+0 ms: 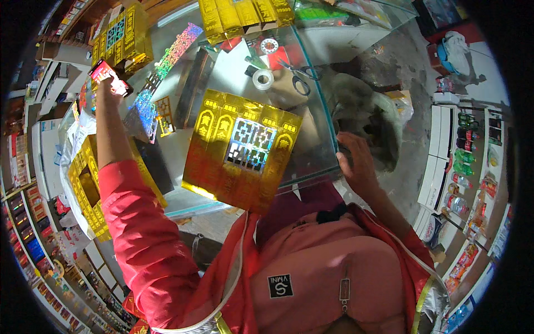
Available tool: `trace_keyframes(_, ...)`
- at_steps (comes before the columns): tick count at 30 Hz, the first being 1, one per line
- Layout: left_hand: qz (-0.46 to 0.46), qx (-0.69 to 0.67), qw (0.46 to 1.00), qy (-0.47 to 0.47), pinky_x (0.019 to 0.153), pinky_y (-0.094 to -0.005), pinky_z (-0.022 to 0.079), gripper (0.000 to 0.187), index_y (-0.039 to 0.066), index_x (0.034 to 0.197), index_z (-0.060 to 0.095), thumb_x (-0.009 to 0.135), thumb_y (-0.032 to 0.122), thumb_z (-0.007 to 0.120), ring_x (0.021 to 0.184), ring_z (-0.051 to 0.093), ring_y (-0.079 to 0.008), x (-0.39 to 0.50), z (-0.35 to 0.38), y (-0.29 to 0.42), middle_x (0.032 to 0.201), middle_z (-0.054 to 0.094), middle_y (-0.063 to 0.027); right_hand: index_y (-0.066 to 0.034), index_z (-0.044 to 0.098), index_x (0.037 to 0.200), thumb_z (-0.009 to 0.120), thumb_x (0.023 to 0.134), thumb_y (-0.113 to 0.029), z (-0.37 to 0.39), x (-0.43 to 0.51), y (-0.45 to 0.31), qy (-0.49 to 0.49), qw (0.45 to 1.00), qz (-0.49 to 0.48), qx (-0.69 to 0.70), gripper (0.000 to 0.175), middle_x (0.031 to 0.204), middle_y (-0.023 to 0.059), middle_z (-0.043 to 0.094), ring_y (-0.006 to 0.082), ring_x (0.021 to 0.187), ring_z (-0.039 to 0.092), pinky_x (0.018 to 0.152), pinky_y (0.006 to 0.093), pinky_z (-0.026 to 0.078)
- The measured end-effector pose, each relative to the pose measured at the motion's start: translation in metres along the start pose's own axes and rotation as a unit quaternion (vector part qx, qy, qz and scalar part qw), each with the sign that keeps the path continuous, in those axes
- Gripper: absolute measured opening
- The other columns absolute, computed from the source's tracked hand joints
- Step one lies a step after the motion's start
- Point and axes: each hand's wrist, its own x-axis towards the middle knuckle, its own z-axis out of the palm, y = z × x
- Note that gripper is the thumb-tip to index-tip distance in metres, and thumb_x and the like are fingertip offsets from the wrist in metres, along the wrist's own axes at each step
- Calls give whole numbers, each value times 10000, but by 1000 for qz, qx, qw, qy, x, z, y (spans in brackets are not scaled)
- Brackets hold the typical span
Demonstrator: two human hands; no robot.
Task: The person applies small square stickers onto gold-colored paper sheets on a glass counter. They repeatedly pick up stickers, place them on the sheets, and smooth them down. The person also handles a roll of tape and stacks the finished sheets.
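My left hand is at the upper left by a smartphone with a lit screen; the hand is blurred and partly lost against the phone, so whether it grips or touches it cannot be told. At the right side of the glass counter, my right hand rests its fingertips by the glass edge, holding nothing visible. Between the hands lies a gold foil panel with printed characters and a silver holographic lattice square on it. Left of it is a strip of holographic lattice cutouts, beside a small gold lattice piece.
Scissors and a clear tape roll lie beyond the panel. Folded gold boxes stand at the upper left, more gold foil pieces at the top. Another gold panel lies lower left. Drink shelves line the right.
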Motion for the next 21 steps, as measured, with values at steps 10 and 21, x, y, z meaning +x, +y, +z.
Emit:
trace_keyframes(10, 14, -183, 976, 117, 1102, -384, 398, 586, 16, 1531, 403, 1042, 308, 542, 1318, 508, -265, -91, -13, 170, 1467, 501, -153, -31, 562, 1309, 673, 936, -159, 44, 4, 4, 2, 995, 14, 99, 410, 1235, 219, 618, 405, 1169, 583, 1016, 466, 465)
trace_keyframes(21, 45, -58, 992, -99, 1024, -452, 448, 501, 3, 1353, 585, 1064, 399, 485, 1123, 606, -326, -333, 65, 203, 1194, 658, -201, -60, 261, 1517, 564, 1009, -225, 89, 35, -48, -132, 956, 54, 255, 614, 1303, 304, 584, 456, 1154, 627, 977, 530, 508)
